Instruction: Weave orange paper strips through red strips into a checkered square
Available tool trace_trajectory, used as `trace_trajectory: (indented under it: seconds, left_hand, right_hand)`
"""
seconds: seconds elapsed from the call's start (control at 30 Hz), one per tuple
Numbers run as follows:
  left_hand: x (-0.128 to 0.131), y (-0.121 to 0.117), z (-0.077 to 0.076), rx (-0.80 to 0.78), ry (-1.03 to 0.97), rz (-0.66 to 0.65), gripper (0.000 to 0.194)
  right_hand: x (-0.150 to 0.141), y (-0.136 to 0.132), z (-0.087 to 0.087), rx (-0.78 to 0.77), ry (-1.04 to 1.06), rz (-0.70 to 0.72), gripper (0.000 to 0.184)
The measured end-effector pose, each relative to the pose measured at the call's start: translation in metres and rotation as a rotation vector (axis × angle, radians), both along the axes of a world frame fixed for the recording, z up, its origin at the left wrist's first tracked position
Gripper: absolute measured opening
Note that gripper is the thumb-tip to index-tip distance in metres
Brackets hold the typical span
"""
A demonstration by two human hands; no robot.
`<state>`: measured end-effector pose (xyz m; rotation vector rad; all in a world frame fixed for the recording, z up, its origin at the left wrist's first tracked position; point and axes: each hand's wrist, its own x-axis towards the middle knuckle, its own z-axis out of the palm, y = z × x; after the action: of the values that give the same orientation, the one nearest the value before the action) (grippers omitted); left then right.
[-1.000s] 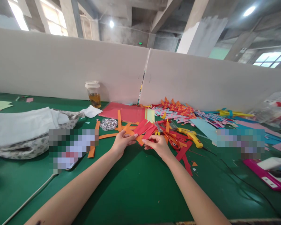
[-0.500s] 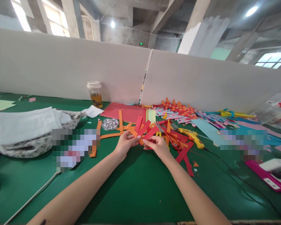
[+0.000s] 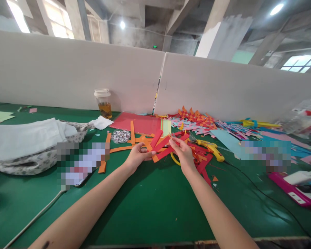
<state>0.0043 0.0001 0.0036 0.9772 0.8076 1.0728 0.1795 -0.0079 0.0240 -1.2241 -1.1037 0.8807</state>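
My left hand [image 3: 138, 155] is closed, thumb and fingers pinching the crossing of several red paper strips [image 3: 156, 139] and an orange paper strip [image 3: 154, 157]. These strips fan out to the right and upward just above the table. To their right, my right hand [image 3: 181, 152] has its fingertips pinched near the upper end of a red strip. A yellow scissor-like handle [image 3: 174, 160] shows between and below the hands. Loose orange strips [image 3: 120, 149] lie just beyond my left hand. Red strips [image 3: 206, 165] are heaped beside my right wrist.
A yellow glue gun [image 3: 214, 152] with a black cord lies to the right. Behind are a bag of small round pieces [image 3: 120, 136], a red sheet [image 3: 137, 122], and woven paper pieces [image 3: 197, 117]. A lidded cup [image 3: 103, 103], a phone [image 3: 84, 166] and a power strip [image 3: 292, 190] are also there.
My right hand has moved up and slightly right, from beside the left fingertips to the strips' farther ends. My left hand stays on the crossing. The view has shifted slightly.
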Motion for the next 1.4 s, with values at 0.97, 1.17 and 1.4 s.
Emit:
trace_trajectory:
  seconds: [0.97, 1.17, 1.4]
  left_hand:
    - [-0.004, 0.004, -0.006, 0.072, 0.143, -0.19, 0.048]
    - [-0.005, 0.006, -0.005, 0.085, 0.21, -0.072, 0.044]
    - [-0.006, 0.005, -0.001, 0.098, 0.179, -0.065, 0.03]
  right_hand:
    - [0.017, 0.008, -0.01, 0.004, -0.284, 0.162, 0.046]
    - [0.02, 0.008, -0.01, 0.042, -0.384, 0.173, 0.035]
    - [0.021, 0.005, -0.006, 0.045, -0.531, 0.21, 0.031]
